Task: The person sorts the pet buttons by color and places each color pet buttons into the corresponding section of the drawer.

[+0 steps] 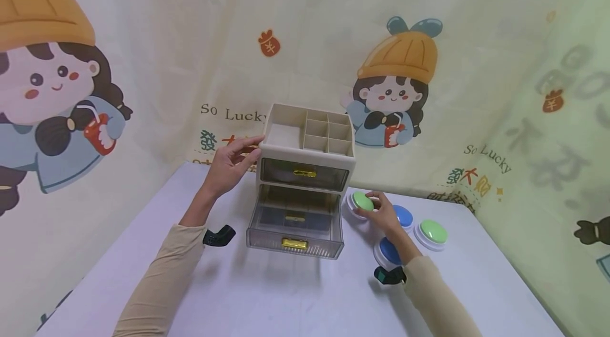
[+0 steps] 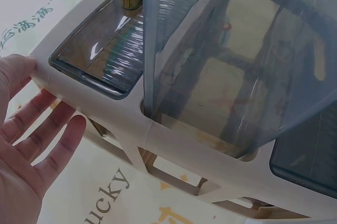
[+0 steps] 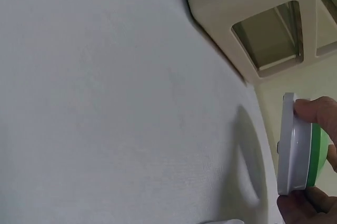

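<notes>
White counter [image 1: 295,300] carries a cream organizer [image 1: 305,155]; nothing shows in its divided top tray [image 1: 287,134] or pulled-out translucent drawer [image 1: 319,248]. The left hand [image 1: 232,163], fingers spread, touches the organizer's left side, likely steadying it. The right hand [image 1: 381,216] pinches a green-topped button [image 1: 362,201] near the organizer's right side, apparently lifting it; the next move calls for a firm rim grip.
</notes>
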The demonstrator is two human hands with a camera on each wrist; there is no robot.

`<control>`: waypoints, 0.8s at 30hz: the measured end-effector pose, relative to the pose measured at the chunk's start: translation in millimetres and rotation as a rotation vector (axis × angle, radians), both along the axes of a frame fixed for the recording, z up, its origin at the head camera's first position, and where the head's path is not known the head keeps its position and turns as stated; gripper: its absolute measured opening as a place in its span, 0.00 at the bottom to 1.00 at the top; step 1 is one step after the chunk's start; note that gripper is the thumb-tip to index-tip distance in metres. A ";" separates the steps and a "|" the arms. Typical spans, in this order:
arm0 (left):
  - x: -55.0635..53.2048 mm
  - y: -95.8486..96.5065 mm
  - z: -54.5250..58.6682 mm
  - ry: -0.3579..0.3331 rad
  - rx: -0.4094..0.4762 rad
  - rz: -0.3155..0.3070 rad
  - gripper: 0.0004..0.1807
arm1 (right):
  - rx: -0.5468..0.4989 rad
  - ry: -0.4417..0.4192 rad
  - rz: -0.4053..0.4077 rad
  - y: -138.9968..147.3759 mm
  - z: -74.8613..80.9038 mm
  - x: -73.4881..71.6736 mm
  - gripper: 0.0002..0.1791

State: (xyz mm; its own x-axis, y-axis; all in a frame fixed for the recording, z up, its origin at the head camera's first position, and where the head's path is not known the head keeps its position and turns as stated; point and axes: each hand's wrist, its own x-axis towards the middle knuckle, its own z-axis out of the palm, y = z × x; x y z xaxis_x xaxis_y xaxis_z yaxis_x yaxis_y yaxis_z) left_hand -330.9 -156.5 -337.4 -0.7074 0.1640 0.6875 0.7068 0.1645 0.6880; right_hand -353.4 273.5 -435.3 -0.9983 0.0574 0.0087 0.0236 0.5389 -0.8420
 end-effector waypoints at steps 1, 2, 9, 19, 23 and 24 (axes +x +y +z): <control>0.3 0.3 -0.2 -0.002 -0.001 0.001 0.22 | -0.013 0.000 0.004 0.3 -0.6 1.9 0.39; 0.4 0.7 -0.5 -0.004 -0.005 0.004 0.22 | -0.025 -0.003 0.002 0.3 -1.0 3.6 0.39; -0.3 0.6 -1.2 -0.007 -0.010 0.012 0.23 | -0.085 0.045 0.011 -3.9 1.9 11.4 0.37; 1.1 -0.4 0.5 -0.033 0.004 0.005 0.22 | -0.126 0.095 0.030 -8.1 11.9 23.0 0.39; 1.0 0.1 1.4 -0.026 0.000 0.006 0.22 | -0.138 0.097 0.031 -7.8 14.1 29.5 0.41; 0.9 0.1 1.6 -0.024 -0.001 0.006 0.22 | -0.144 0.097 0.030 -7.7 14.7 31.1 0.41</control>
State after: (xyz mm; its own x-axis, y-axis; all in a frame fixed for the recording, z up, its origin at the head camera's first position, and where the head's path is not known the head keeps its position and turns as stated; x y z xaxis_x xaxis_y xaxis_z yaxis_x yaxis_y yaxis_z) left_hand -330.0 -156.4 -335.8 -0.7247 0.1601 0.6702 0.6890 0.1691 0.7047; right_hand -322.3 265.8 -420.6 -0.9945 0.0355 0.0988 -0.0755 0.4120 -0.9080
